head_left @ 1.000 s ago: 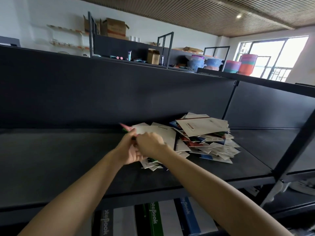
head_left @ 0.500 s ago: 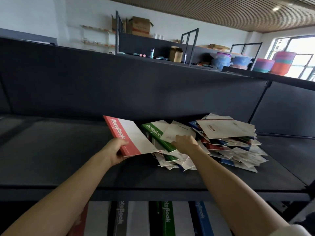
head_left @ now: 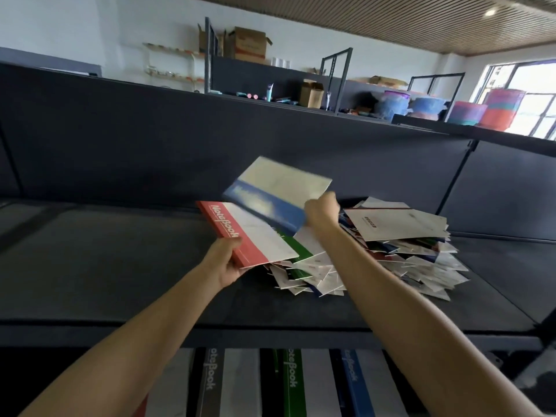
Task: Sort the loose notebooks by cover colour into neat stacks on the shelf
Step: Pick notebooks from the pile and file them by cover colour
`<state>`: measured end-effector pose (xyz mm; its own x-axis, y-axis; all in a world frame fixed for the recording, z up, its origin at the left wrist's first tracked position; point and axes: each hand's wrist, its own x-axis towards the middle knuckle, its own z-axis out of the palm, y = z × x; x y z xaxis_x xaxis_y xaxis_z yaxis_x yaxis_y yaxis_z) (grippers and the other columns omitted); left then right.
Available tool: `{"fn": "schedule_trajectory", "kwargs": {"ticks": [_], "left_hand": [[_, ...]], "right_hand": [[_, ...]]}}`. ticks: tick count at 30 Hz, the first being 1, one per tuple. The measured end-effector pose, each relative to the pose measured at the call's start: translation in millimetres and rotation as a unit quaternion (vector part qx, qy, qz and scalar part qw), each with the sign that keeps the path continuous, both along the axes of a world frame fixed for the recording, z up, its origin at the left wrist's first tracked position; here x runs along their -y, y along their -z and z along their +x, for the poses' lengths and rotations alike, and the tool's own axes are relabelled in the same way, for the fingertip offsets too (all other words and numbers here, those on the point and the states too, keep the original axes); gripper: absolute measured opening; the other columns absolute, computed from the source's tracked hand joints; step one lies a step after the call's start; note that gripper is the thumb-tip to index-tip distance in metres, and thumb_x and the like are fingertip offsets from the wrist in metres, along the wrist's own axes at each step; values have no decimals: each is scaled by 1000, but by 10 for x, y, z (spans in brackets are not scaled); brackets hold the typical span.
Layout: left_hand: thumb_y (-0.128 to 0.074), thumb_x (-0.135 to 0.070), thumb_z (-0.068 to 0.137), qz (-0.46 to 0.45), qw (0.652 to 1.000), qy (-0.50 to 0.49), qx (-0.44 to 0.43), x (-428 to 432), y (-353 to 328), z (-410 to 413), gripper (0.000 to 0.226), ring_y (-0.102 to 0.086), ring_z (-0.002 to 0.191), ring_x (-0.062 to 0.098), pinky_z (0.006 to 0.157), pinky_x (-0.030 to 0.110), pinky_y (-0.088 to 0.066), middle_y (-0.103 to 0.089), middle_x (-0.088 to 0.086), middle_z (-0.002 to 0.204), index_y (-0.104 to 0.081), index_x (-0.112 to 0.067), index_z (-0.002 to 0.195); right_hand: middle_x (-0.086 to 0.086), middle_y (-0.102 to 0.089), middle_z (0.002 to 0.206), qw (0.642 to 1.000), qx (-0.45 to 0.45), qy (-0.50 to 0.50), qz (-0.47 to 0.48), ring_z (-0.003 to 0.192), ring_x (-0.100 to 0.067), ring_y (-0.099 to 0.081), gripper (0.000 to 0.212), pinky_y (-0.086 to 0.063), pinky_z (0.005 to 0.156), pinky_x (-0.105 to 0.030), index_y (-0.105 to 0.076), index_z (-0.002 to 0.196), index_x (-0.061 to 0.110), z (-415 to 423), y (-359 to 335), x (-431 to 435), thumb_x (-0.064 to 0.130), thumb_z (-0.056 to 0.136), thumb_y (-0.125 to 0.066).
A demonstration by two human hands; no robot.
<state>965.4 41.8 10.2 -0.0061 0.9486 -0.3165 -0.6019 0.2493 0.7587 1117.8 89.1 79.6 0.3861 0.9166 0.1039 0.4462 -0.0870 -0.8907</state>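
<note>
Left hand (head_left: 225, 263) grips red notebook (head_left: 240, 233), long axis pointing away from wrist. Right hand (head_left: 320, 210) pinches blue notebook (head_left: 270, 200) (blurred) just above it; loose pile (head_left: 406, 245) right of both hands.

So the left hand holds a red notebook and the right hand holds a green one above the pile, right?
Not quite. The left hand does hold the red notebook, but the right hand holds a blue notebook, not a green one, above the pile, as the head view shows.
</note>
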Motion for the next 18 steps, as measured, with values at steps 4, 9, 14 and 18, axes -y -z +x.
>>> {"fn": "schedule_trajectory", "kwargs": {"ticks": [4, 9, 14, 18], "left_hand": [[-52, -9, 94, 3, 997, -34, 70, -112, 99, 171, 44, -60, 85, 26, 48, 34, -56, -59, 13, 101, -40, -4, 136], [-56, 0, 89, -16, 996, -86, 1, -237, 191, 3, 52, -58, 92, 29, 68, 42, -49, -56, 15, 118, -38, -6, 138], [-58, -2, 87, -39, 991, -112, -55, -246, 279, -229, 53, -57, 94, 29, 70, 39, -47, -56, 14, 113, -40, -5, 136], [-56, -1, 87, -53, 989, -125, -66, -197, 336, -351, 52, -53, 94, 27, 78, 39, -43, -55, 10, 100, -39, -8, 137]], "right_hand": [[-19, -55, 81, 982, -117, -99, -113, 82, -34, -65, 8, -52, 67, -38, -51, 77, -1, -208, 469, 160, -6, 83, -47], [-7, -59, 66, 974, 157, -131, -95, 56, -20, -55, 20, -41, 51, -21, -58, 72, 6, 50, 478, 130, 16, 89, -53], [-14, -57, 120, 886, 402, -210, -101, 106, -32, -57, 46, -44, 79, -33, -49, 124, 7, 116, 621, -38, 41, 92, -49], [-14, -62, 110, 821, 517, -214, -109, 100, -31, -60, 61, -43, 73, -33, -53, 118, 6, 62, 768, -110, 58, 94, -33]]}}
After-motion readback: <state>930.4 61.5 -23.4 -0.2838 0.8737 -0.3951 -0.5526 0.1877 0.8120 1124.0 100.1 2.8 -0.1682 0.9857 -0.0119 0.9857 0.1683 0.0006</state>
